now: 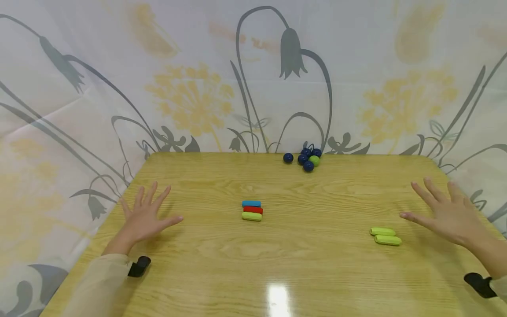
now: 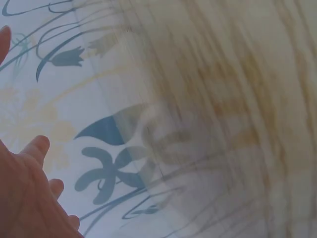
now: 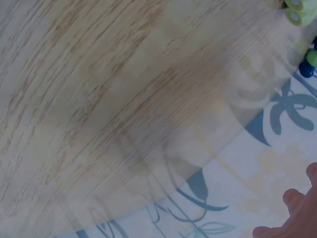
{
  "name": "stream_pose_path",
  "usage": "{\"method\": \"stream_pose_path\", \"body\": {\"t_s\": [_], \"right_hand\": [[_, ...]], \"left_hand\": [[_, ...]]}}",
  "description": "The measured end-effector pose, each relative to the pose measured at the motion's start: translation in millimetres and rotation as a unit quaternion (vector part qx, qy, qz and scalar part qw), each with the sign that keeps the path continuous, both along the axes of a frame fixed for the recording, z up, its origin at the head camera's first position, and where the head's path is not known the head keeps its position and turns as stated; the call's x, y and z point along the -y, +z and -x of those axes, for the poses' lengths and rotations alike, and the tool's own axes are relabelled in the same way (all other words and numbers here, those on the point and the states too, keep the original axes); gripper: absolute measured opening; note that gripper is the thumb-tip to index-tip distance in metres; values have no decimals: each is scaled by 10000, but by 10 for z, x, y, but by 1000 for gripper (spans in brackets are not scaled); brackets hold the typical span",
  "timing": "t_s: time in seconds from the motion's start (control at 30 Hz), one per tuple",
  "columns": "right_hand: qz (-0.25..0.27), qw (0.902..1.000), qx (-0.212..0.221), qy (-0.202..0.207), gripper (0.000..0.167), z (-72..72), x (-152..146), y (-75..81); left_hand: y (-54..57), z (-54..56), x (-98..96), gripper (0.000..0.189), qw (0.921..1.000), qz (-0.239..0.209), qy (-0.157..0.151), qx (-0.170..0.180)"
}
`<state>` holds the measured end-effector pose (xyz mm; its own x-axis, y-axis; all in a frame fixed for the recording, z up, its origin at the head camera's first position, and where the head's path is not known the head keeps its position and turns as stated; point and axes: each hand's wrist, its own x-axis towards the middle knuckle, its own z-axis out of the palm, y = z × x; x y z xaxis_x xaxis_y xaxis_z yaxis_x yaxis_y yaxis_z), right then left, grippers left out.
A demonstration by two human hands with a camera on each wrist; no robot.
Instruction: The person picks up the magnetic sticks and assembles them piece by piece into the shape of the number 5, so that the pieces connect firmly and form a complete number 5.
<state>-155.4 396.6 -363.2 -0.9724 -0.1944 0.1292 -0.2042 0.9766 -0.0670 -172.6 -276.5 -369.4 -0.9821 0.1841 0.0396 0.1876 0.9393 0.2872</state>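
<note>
My left hand hovers over the left part of the table, fingers spread, holding nothing. My right hand is spread in the same way at the right side, also holding nothing. Just left of the right thumb lie two yellow-green ribbed sticks, an upper stick and a lower stick, side by side. Near the table's middle, a blue stick, a red stick and another yellow-green stick lie stacked in a row. In the left wrist view the left fingers show only at the edge.
Several dark blue balls and one green ball sit at the table's back edge. One blue ball lies apart to their left. Flower-patterned cloth hangs behind and beside the wooden table.
</note>
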Motion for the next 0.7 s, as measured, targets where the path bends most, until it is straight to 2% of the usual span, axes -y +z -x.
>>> {"method": "stream_pose_path", "body": {"t_s": [0.17,0.4,0.57,0.7], "right_hand": [[554,9978,145,344,91,16,42,-31],[1553,9846,504,628,94,62,89,-22],[1880,9775,478,822,97,119,166,-3],[2057,9733,529,867,96,169,239,28]], "left_hand": [[-20,-2,-48,95,9996,-247,-99,-105],[-54,34,-127,100,9965,-677,-340,-343],[-95,66,-203,101,9919,-986,-573,-554],[-103,68,-285,98,9875,-1342,-680,-473]]}}
